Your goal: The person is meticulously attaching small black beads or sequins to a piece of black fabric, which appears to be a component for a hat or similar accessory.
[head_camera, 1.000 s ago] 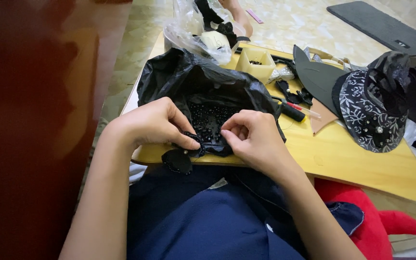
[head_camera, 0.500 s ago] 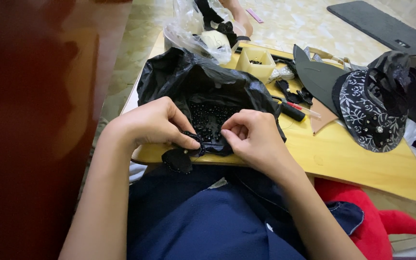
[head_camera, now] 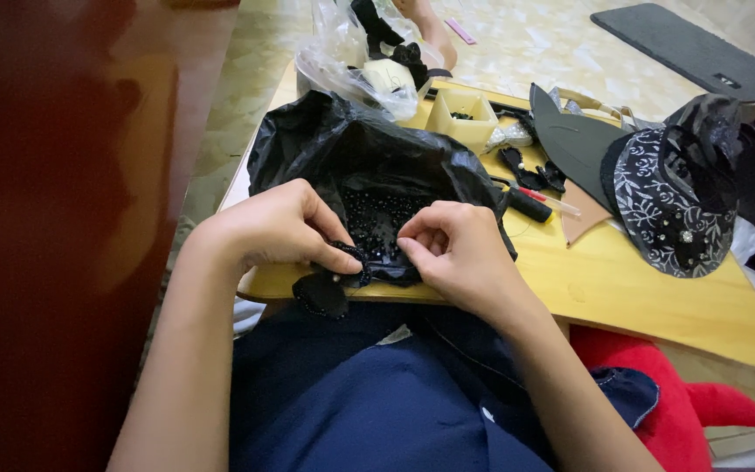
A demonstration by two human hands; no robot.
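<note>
My left hand (head_camera: 277, 227) pinches a small black beaded fabric piece (head_camera: 356, 262) at the near edge of a light wooden lap table (head_camera: 622, 280). My right hand (head_camera: 456, 253) pinches the same piece from the right, fingertips almost touching the left thumb. A second black beaded piece (head_camera: 318, 295) hangs over the table's edge below my left hand. Just behind my hands an open black plastic bag (head_camera: 351, 153) holds many black beads (head_camera: 376, 218).
A black floral cap (head_camera: 670, 197) and a dark cap brim (head_camera: 574, 140) lie at the right. A small yellow box (head_camera: 463, 118), a clear plastic bag (head_camera: 351, 52), a black-and-red tool (head_camera: 526, 203) and black bows sit farther back. A red wooden panel (head_camera: 63, 218) stands left.
Both hands stay in place on the beaded piece; the fingers shift only slightly as they work it.
</note>
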